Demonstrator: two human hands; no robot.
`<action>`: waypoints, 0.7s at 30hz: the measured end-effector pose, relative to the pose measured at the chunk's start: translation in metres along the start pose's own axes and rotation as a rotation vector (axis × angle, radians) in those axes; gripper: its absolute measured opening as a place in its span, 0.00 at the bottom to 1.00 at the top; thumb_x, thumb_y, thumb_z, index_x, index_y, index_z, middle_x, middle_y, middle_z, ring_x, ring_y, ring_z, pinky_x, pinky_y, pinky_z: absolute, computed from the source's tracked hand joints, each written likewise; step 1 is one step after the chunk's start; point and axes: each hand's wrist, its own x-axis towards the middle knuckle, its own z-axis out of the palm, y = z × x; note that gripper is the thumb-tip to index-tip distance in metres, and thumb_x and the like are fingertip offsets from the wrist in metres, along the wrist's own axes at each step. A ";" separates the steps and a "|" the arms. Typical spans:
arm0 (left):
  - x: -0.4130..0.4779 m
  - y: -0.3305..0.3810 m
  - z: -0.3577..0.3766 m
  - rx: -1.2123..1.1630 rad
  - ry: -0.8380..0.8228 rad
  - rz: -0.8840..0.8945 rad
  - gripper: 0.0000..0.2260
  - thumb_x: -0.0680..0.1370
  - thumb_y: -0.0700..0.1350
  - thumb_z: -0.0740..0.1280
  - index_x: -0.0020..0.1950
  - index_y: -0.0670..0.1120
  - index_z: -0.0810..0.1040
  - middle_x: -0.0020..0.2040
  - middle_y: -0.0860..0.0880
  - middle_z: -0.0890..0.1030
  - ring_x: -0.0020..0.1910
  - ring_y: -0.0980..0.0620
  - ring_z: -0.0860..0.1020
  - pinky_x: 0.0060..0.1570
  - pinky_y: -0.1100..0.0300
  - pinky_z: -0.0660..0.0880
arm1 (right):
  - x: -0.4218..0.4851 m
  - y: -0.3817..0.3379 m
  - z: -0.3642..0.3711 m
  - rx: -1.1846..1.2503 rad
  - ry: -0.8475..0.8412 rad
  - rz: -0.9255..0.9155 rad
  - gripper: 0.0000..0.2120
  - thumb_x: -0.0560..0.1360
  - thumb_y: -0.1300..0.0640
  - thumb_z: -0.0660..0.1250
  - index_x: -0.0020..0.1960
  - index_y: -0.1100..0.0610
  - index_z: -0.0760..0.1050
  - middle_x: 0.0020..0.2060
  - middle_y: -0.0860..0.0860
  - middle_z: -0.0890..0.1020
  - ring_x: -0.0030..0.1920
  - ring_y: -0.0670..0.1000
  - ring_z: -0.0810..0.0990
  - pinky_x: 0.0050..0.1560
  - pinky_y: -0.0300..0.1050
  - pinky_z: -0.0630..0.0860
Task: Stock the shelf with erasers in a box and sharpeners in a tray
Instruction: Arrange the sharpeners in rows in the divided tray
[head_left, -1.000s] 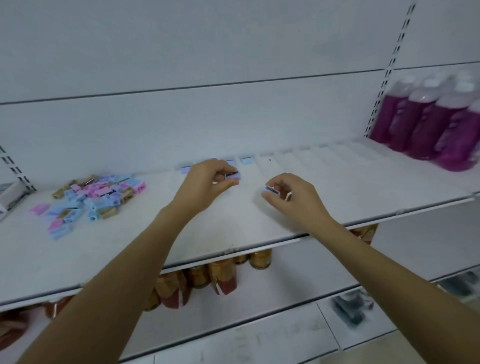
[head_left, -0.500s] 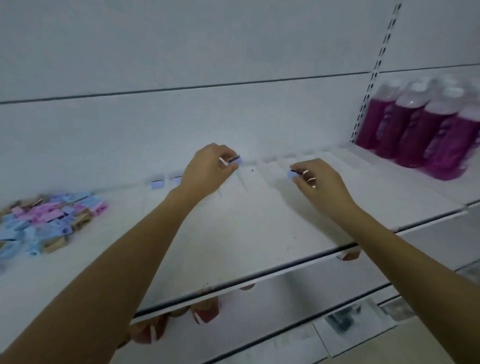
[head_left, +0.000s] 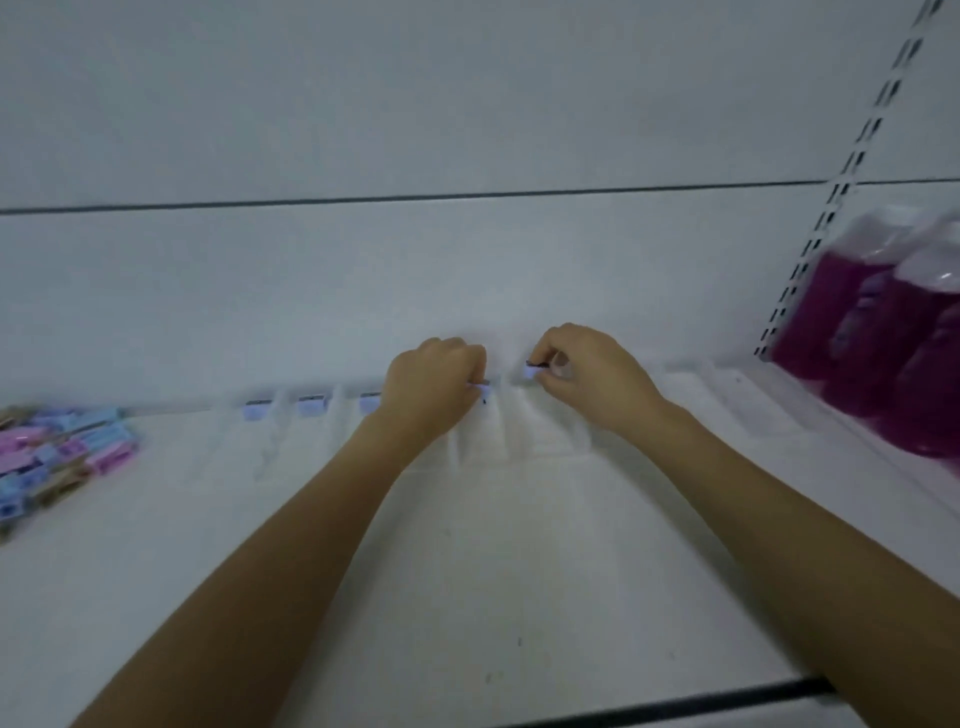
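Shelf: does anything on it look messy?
Yes. The blue and pink sharpeners at the left lie in a jumbled heap on the shelf, while three others sit lined up in the tray.

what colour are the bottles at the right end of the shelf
Magenta purple with pale, whitish tops; the bottles show only in the head view, slightly blurred.

1. We see only a sliver of the sharpener; our left hand covers the rest.
2. Left of the tray, the coloured pile runs off the view's edge.
3. Right of the tray, the purple bottles are blurred and cut off.
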 end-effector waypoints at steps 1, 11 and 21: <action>0.001 0.000 0.002 0.019 0.003 -0.003 0.06 0.77 0.46 0.62 0.50 0.46 0.75 0.52 0.48 0.77 0.53 0.48 0.73 0.45 0.56 0.69 | 0.003 0.002 0.005 -0.033 -0.018 0.000 0.04 0.73 0.59 0.66 0.46 0.58 0.77 0.45 0.52 0.79 0.49 0.53 0.75 0.48 0.47 0.72; 0.003 -0.005 0.010 -0.102 0.036 0.013 0.06 0.75 0.49 0.66 0.48 0.48 0.77 0.49 0.52 0.77 0.52 0.51 0.73 0.42 0.63 0.62 | 0.012 0.008 0.020 -0.160 -0.064 0.018 0.04 0.74 0.59 0.66 0.45 0.57 0.79 0.48 0.53 0.79 0.53 0.55 0.72 0.49 0.45 0.69; -0.004 -0.004 0.006 -0.065 -0.057 0.017 0.12 0.79 0.50 0.60 0.57 0.48 0.78 0.57 0.50 0.76 0.58 0.50 0.70 0.53 0.57 0.68 | 0.009 0.010 0.022 -0.144 -0.027 -0.009 0.09 0.74 0.63 0.63 0.49 0.58 0.81 0.48 0.55 0.81 0.51 0.58 0.74 0.53 0.50 0.71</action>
